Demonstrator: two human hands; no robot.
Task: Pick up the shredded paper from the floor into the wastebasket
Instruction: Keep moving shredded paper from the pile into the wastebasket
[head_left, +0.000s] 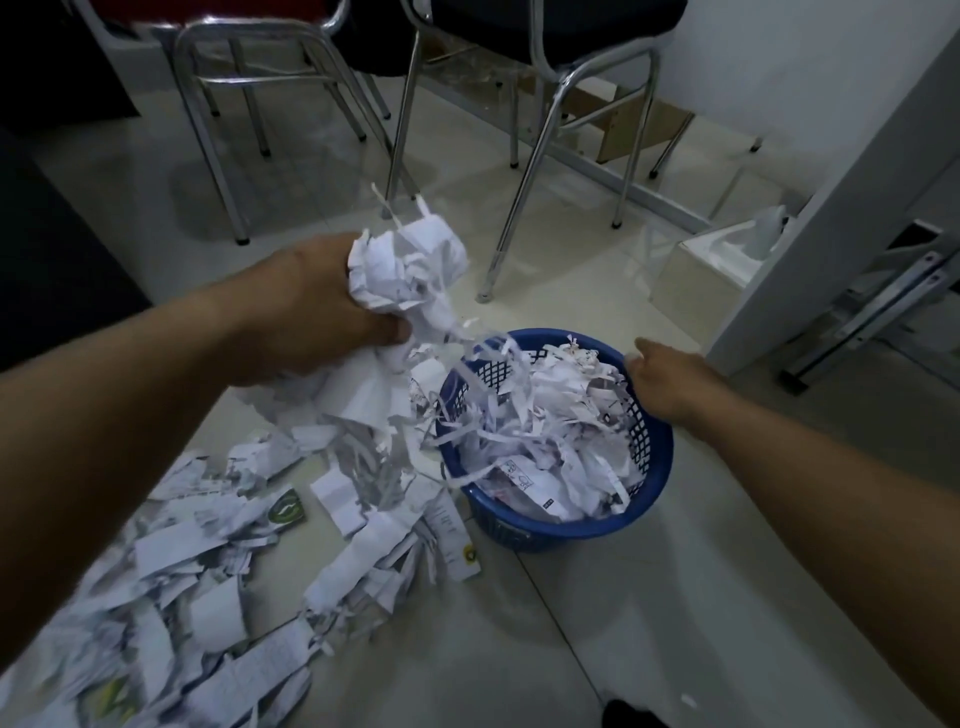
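Head view shows shredded paper (208, 571) strewn in a loose heap over the tiled floor (675, 623), at the lower left, reaching up to the foot of the wastebasket (658, 470). The left hand (311, 312) is clenched around a big bunch of paper (405, 270), held in the air just left of the basket and above the heap, with thin strips trailing down from it toward the rim. The blue mesh wastebasket stands on the floor, already piled nearly full of white scraps (545, 431). The right hand (670, 379) lies at the basket's far right rim, thumb out; its fingers are hidden, so whether it grips the rim cannot be told. Metal-legged chairs (524, 208) stand behind.
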